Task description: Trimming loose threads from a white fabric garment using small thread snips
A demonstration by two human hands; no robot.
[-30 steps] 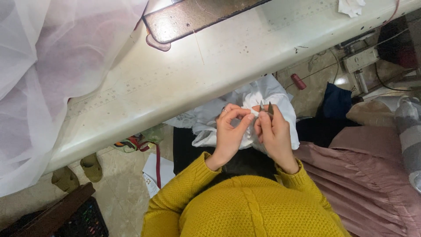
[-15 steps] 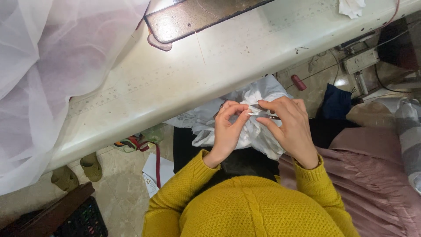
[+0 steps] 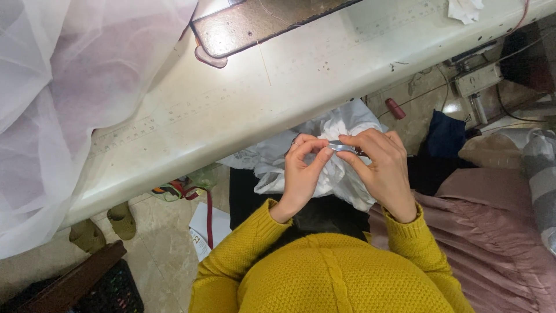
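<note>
Both hands are raised over my lap below the table edge, yellow sleeves reaching to the wrists. My right hand (image 3: 383, 168) pinches a small metal cutting tool (image 3: 343, 147), held level with its tip pointing left. My left hand (image 3: 303, 173) has its fingertips closed on a fold of white fabric (image 3: 339, 179) right at the tool's tip. The fabric bunches between and beneath both hands and hangs up toward the table edge. The tool's far end is hidden by my right fingers.
A long cream sewing table (image 3: 243, 110) crosses the view, with a sewing machine's metal bed (image 3: 255, 20) at the top. Sheer white cloth (image 3: 63, 98) drapes at the left. Pink fabric (image 3: 492, 232) lies at the right. Slippers (image 3: 104, 226) and a dark crate (image 3: 110, 290) sit on the tiled floor.
My right hand has turned, bringing the tool from upright to level and across to the left fingertips. The left hand stays pinched on the fabric.
</note>
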